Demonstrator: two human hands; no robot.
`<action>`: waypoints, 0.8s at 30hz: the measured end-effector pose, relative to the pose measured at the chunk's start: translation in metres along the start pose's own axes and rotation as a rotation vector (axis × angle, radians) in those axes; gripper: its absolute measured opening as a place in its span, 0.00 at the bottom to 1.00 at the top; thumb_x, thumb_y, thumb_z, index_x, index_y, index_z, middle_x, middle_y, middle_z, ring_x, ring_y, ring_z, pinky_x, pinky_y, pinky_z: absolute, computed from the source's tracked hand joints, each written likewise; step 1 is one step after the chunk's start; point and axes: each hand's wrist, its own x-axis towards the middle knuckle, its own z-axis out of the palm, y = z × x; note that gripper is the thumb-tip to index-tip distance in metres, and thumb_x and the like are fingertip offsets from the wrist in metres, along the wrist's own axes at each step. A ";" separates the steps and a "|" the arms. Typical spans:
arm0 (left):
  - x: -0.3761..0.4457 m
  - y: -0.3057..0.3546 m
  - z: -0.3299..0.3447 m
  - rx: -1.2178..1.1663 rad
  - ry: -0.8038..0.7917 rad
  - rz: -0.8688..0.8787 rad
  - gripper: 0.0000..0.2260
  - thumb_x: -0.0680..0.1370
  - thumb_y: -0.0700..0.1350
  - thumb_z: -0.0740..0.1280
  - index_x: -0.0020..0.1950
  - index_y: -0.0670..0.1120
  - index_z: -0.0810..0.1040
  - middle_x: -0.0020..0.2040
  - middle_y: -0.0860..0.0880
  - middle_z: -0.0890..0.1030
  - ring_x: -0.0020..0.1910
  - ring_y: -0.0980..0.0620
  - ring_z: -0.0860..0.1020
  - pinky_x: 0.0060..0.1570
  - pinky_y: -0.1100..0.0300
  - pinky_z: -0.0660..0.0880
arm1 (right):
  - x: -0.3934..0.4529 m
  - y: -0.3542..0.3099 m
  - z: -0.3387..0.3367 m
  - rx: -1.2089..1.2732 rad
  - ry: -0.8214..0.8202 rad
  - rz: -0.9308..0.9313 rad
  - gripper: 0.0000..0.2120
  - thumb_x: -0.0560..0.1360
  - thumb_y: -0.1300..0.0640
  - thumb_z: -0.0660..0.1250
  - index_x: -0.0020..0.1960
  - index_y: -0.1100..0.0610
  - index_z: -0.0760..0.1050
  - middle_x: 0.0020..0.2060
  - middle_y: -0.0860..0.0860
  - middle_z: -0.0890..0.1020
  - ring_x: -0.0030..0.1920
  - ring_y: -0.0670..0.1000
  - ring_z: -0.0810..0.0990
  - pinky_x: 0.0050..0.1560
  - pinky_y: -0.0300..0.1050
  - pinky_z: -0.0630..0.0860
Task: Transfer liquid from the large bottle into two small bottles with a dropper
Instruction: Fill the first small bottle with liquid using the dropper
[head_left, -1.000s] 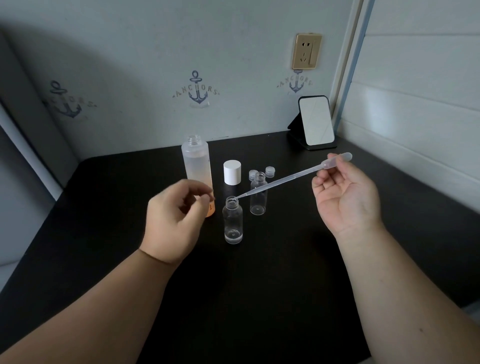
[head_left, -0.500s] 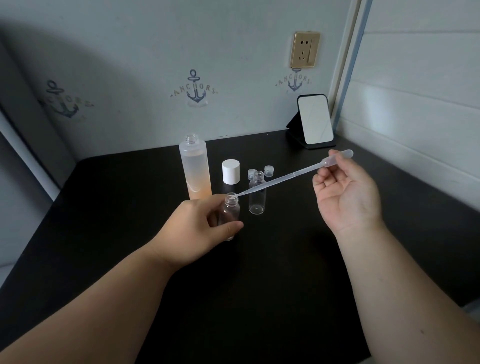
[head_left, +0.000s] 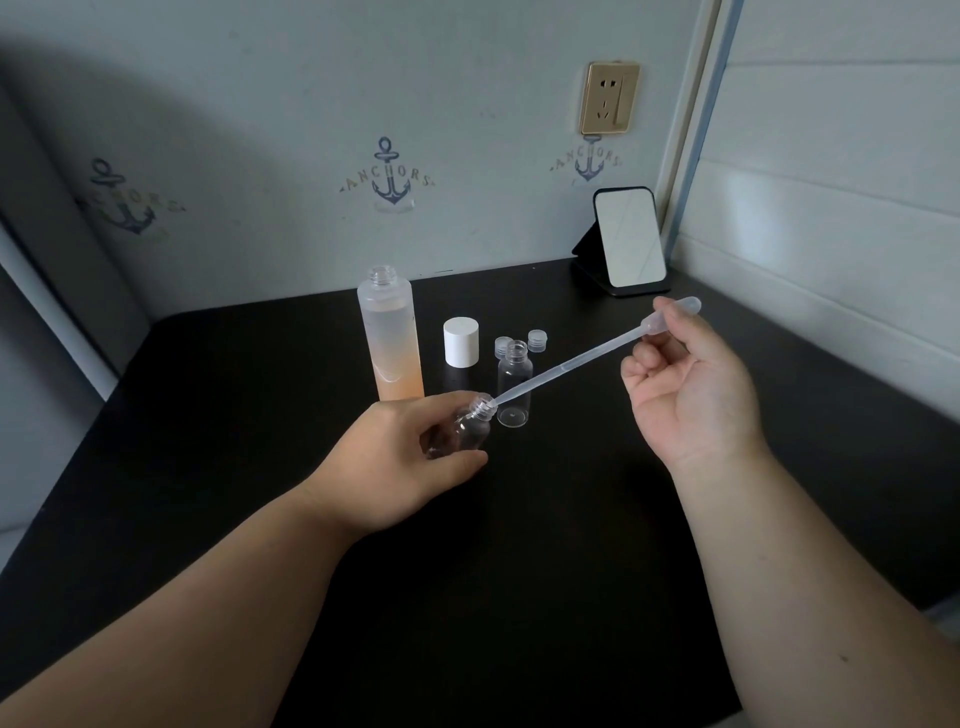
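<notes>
Gripping the light, slippery small bottle (head_left: 470, 430) round its body, tilted just above the bench (head_left: 519, 571), the left hand (head_left: 410, 462) steadies it while the right hand (head_left: 685, 384) pinches the soft dropper (head_left: 571, 364) near its bulb, tip seemingly inside the neck.

Single head-worn wide-angle view, looking forward and down across the black table (head_left: 260, 415) toward the corner walls, close above both forearms; no second view overlaps.
</notes>
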 end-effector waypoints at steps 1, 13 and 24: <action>0.000 0.000 0.000 -0.001 0.001 -0.002 0.20 0.76 0.53 0.74 0.67 0.60 0.77 0.47 0.67 0.81 0.47 0.61 0.81 0.45 0.73 0.72 | 0.000 0.000 0.000 0.004 -0.002 0.002 0.09 0.76 0.61 0.71 0.38 0.56 0.83 0.34 0.49 0.80 0.29 0.46 0.71 0.33 0.37 0.70; 0.001 0.002 0.000 -0.003 -0.002 0.008 0.17 0.75 0.54 0.74 0.61 0.66 0.75 0.51 0.64 0.81 0.51 0.61 0.80 0.50 0.69 0.74 | 0.001 -0.002 -0.003 0.046 -0.010 0.019 0.11 0.77 0.63 0.70 0.37 0.55 0.83 0.34 0.49 0.80 0.26 0.43 0.67 0.29 0.35 0.67; 0.001 -0.002 0.002 0.003 0.035 0.018 0.16 0.75 0.55 0.74 0.61 0.65 0.76 0.47 0.63 0.81 0.48 0.60 0.80 0.45 0.73 0.71 | 0.001 -0.001 -0.003 0.020 -0.021 -0.003 0.09 0.76 0.62 0.71 0.39 0.53 0.86 0.36 0.49 0.81 0.28 0.44 0.70 0.33 0.35 0.70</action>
